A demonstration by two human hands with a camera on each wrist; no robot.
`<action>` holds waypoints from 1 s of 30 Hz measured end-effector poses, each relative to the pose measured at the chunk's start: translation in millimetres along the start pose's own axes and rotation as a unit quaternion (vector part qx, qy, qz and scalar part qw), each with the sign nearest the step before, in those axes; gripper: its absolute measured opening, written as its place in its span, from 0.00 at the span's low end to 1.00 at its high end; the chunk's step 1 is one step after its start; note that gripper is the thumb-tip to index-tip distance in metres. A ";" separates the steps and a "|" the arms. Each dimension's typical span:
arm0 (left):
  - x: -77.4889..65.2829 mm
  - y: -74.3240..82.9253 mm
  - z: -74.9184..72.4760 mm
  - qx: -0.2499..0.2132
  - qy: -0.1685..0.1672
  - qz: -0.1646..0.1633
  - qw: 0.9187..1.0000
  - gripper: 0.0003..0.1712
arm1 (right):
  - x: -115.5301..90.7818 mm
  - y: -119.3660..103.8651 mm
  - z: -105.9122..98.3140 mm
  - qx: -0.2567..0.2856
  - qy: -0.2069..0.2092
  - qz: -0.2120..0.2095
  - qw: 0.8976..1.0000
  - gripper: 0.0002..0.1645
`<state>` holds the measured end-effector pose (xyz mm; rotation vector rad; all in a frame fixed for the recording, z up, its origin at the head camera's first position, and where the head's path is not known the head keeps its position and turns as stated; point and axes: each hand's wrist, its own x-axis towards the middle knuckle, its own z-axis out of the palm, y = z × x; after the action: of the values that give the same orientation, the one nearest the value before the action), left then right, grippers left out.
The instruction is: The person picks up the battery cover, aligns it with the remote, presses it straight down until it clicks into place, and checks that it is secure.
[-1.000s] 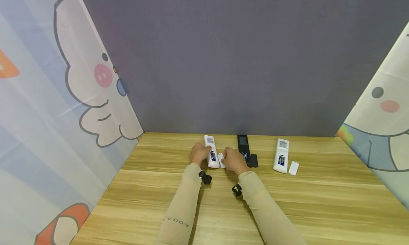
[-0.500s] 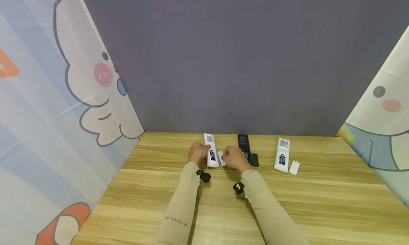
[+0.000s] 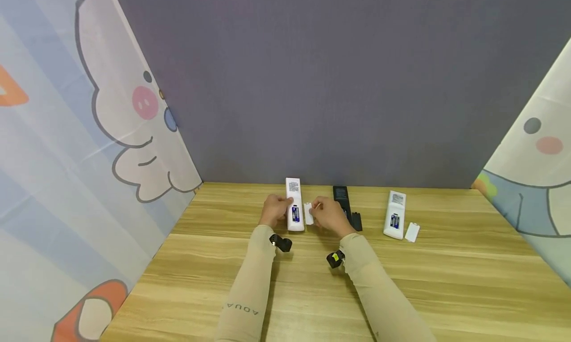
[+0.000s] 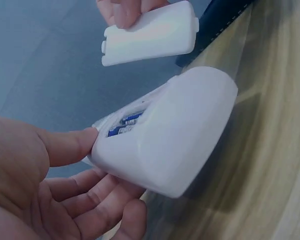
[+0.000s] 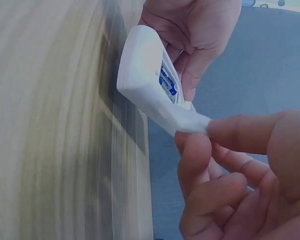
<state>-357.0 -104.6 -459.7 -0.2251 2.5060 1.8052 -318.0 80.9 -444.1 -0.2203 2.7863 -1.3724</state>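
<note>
My left hand [image 3: 274,209] grips a white remote control [image 3: 296,198] by its left side, thumb on top and fingers beneath. Its back faces up, and two blue batteries [image 4: 124,125] show in the uncovered compartment. In the left wrist view the lower end of the remote is tilted up off the wooden table. My right hand [image 3: 331,215] pinches a white battery cover [image 3: 308,213] between thumb and index finger, just right of the remote. Small tabs stick out at both ends of the cover [image 4: 152,35], which is apart from the remote in the left wrist view.
Behind the right hand lies a black remote [image 3: 341,194], partly hidden, with its black cover [image 3: 356,221] beside it. Farther right are another white remote [image 3: 395,214] with batteries showing and its loose white cover [image 3: 412,232]. A grey panel [image 3: 334,94] rises along the table's back edge.
The left hand has lifted and straightened the white remote, shifting it slightly away from me. The right hand has raised the white cover, keeping it beside the remote.
</note>
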 end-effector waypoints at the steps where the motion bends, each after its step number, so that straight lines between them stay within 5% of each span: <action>1: 0.2 0.4 -0.9 -0.004 -0.002 0.000 1.000 0.20 | 0.1 -0.4 -0.4 0.010 0.001 0.001 1.000 0.05; 11: 2.0 1.8 -7.1 -0.038 -0.035 0.002 0.999 0.18 | 1.1 -3.9 -3.1 0.099 0.019 -0.014 0.995 0.06; 30: 0.9 2.2 -15.5 -0.074 -0.065 0.009 0.995 0.20 | 3.1 -4.2 -0.2 0.173 0.012 -0.023 0.985 0.07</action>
<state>-357.4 -118.7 -452.8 -0.0878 2.2988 1.9463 -320.6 78.2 -440.6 -0.2583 2.5163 -1.8463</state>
